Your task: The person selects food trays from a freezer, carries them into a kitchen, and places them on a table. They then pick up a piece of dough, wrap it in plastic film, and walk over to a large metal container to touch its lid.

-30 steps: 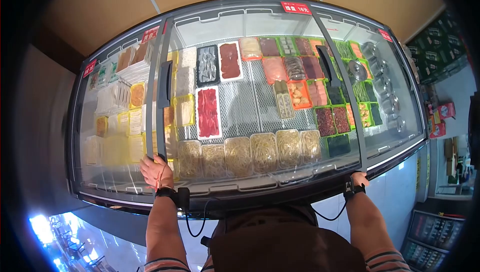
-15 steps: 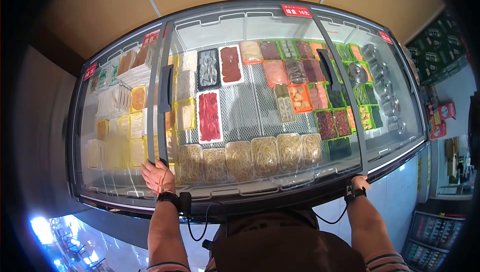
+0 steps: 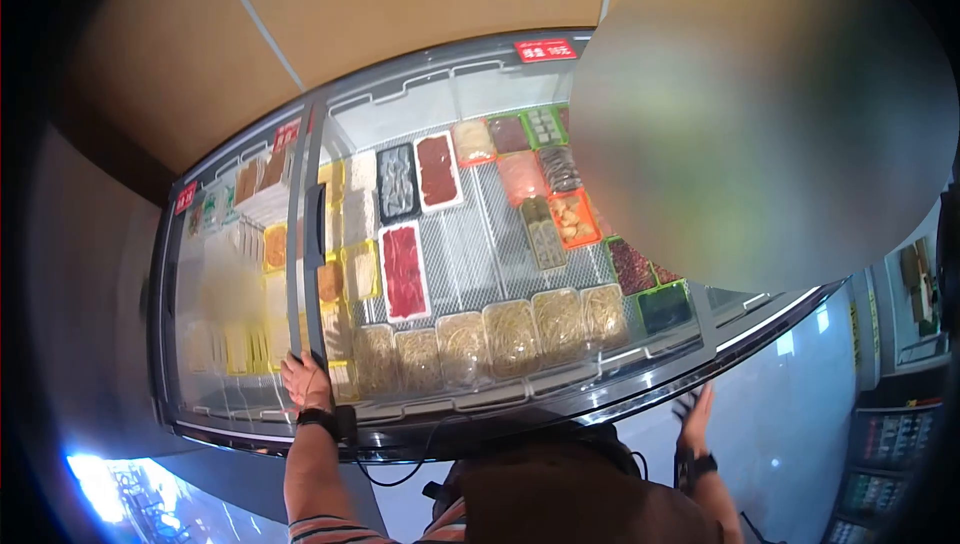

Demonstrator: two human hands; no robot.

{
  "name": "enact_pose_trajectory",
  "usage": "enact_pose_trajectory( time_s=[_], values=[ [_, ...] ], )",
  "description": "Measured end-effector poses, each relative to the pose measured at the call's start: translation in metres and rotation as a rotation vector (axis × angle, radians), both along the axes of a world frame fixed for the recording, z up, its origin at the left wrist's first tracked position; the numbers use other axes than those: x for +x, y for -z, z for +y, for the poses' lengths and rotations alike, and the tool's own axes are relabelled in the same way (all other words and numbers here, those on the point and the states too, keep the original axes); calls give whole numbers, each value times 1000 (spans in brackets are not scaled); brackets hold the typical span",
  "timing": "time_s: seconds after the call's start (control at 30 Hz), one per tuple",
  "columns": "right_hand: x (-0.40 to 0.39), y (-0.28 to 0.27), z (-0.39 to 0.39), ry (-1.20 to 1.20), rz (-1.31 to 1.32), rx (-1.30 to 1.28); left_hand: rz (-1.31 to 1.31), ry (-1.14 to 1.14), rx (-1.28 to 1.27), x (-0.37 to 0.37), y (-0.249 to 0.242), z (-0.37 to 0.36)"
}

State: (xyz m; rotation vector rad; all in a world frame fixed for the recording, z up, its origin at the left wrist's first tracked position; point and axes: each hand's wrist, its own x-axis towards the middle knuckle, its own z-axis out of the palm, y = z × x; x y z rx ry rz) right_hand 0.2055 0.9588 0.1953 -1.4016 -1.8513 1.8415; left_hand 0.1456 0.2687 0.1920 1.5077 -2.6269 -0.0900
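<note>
My left hand (image 3: 305, 382) rests on the lower end of the grey frame (image 3: 305, 314) of a sliding glass lid on a display freezer, fingers spread over its edge. Off the freezer's front rim at the right is my right hand (image 3: 697, 420), holding nothing, with its fingers stretched out and apart. Under the glass lie a white tray of red meat (image 3: 404, 270), a black tray (image 3: 397, 182), several clear boxes of pale sprouts (image 3: 510, 339) along the front, and an orange tray (image 3: 574, 219).
A large blurred patch covers the freezer's right part. A red price sign (image 3: 545, 51) sits on the back rim. Yellow-edged trays (image 3: 363, 270) stand left of the meat. Shelves with small goods (image 3: 890, 444) are at the lower right.
My right hand has come off the freezer's front edge and moved down, its fingers now spread. My left hand stays on the lid frame. The view has shifted, and a blurred patch now covers the right.
</note>
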Motion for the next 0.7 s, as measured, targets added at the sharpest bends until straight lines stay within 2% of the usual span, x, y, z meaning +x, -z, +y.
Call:
enact_pose_trajectory(
  time_s=[0.03,0.07,0.13,0.2,0.27,0.33,0.43,0.53,0.57,0.63,0.7],
  values=[
    [43,22,33,-230,-32,-197,7,-69,65,-1,-17,13],
    [83,31,47,-188,-128,-295,17,-135,128,-3,-35,28],
    [170,54,76,-31,-357,-296,149,27,-113,1,-4,31],
    [230,72,103,104,-461,-352,172,237,-18,-14,-7,78],
    [278,81,131,198,-516,-405,386,480,159,-42,14,141],
    [308,86,165,264,-540,-439,396,544,341,-79,-38,277],
    [341,87,226,331,-555,-476,478,944,372,-117,-37,438],
    [368,97,295,393,-526,-488,419,1270,431,-125,-65,616],
    [375,98,318,406,-516,-491,419,1287,439,-124,-79,666],
    [388,101,366,413,-463,-479,406,1570,595,-111,-105,752],
    [419,146,430,379,-286,-488,348,1736,556,-103,-116,806]
  ],
)
